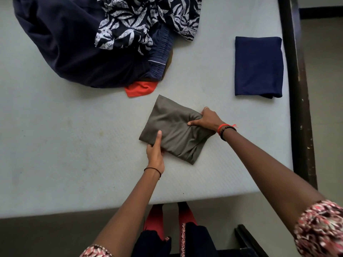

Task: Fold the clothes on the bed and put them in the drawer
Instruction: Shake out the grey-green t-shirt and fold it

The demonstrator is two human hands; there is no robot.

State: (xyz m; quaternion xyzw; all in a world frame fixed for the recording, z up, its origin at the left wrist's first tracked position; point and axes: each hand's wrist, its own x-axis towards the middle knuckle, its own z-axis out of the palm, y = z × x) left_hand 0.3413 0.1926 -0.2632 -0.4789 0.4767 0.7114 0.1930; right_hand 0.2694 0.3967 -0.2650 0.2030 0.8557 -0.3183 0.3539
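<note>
A: Where is the folded grey garment (172, 125) lying?
B: On the bed (74, 145), near its front edge. The left hand (155, 152) is gripping its near corner, fingers probably tucked beneath; the right hand (207, 119) is pinching its right edge.

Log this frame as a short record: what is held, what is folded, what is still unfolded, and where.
surface: mattress
held: grey garment, folded, lying on the mattress
left hand: grips its near-left edge, thumb on top
right hand: grips its right edge, bunching the cloth
folded aside: navy cloth, near the mattress's right edge
unfolded: pile at far left, with a leaf-print piece on top and an orange piece sticking out below
</note>
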